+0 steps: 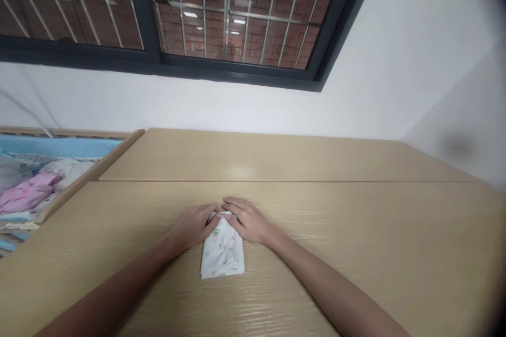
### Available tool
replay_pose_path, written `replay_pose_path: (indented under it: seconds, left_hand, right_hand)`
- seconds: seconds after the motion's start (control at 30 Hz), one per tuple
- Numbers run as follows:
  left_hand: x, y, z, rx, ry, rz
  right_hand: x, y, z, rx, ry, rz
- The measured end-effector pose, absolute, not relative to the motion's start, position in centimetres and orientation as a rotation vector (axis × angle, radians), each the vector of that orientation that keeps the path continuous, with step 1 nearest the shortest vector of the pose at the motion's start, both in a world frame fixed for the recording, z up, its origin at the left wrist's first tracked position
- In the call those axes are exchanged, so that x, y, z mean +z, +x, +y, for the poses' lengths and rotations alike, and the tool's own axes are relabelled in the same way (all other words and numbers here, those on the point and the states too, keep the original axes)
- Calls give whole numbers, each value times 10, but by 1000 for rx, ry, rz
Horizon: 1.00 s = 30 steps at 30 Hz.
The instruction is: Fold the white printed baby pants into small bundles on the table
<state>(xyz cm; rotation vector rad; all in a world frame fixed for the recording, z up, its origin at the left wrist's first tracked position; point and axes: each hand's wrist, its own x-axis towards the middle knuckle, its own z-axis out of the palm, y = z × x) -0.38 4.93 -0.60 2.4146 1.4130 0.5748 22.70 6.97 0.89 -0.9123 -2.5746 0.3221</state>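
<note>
A small folded white cloth point(222, 256) with a faint coloured print lies on the light wooden table point(356, 231), near the middle. My left hand point(195, 224) rests on the cloth's far left corner, fingers curled over its edge. My right hand point(245, 219) lies flat on the far right corner, fingers pointing left and touching the left hand. Both hands cover the cloth's far end; its near end lies free on the table.
At the left stands a wooden-framed cot point(75, 174) with a blue inner wall and pink and white clothes point(29, 192) in it. A white wall and a dark-framed barred window point(221, 16) rise behind the table. A second wall closes the right side.
</note>
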Motion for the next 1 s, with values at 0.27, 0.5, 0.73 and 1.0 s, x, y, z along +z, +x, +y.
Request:
replay_pose_path:
  seconds: [0.27,0.5,0.73,1.0]
  left_hand:
    - [-9,-2,49,636,2385,1425]
    - [-6,0,46,690,2345,1463]
    - [-8,1,47,622,2428,1458]
    - [-7,1,48,620,2422,1413]
  right_hand:
    - [10,227,69,350,-922,-2556]
    - [8,228,71,343,-931,-2574]
    - [12,227,69,343,-930,-2563]
    - [15,227,69,384,-953,-2548]
